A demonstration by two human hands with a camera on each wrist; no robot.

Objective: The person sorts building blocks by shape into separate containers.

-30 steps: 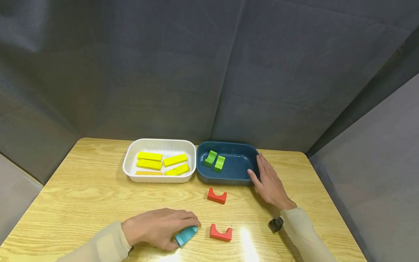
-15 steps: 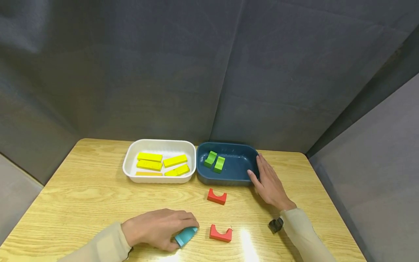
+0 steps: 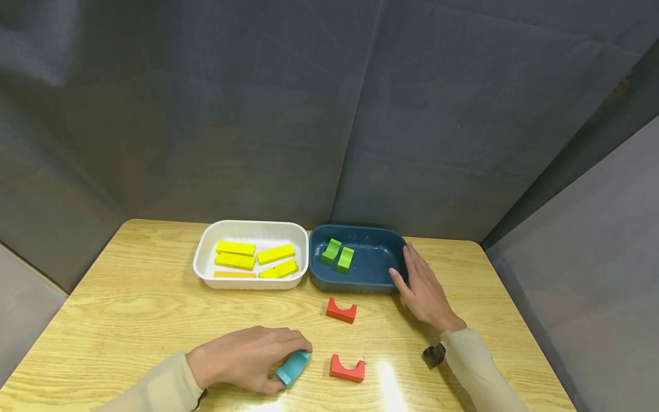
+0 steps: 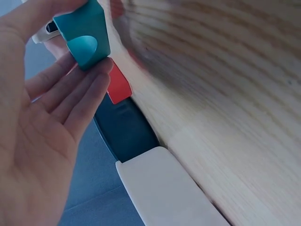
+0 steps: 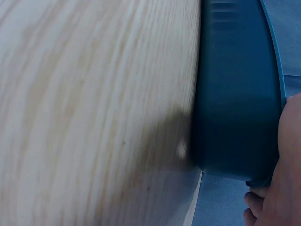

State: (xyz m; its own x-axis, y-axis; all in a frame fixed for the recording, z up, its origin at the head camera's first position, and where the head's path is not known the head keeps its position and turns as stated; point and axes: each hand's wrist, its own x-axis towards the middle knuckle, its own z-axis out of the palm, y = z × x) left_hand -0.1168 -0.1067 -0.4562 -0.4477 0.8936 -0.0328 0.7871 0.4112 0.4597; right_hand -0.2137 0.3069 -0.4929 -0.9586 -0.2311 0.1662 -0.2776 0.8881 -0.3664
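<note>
In the head view my left hand (image 3: 252, 357) pinches a teal arch block (image 3: 293, 368) between thumb and fingers, low over the front of the table. The left wrist view shows the curved notch of the teal block (image 4: 84, 35) at the fingertips. To its right lies a red arch block (image 3: 347, 369), with a second red arch block (image 3: 341, 311) farther back. My right hand (image 3: 427, 294) rests against the right end of the dark blue bin (image 3: 381, 286), fingers extended along its rim. Two green arch blocks (image 3: 331, 252) sit inside that bin, towards its left.
A white bin (image 3: 247, 282) stands directly left of the blue one and holds several yellow blocks (image 3: 235, 248). Dark fabric (image 3: 268, 131) hangs behind the wooden table (image 3: 154, 309). A small black device (image 3: 434, 355) is at my right wrist.
The teal block and my left hand have shifted slightly up in the view. My right hand and both bins keep their places.
</note>
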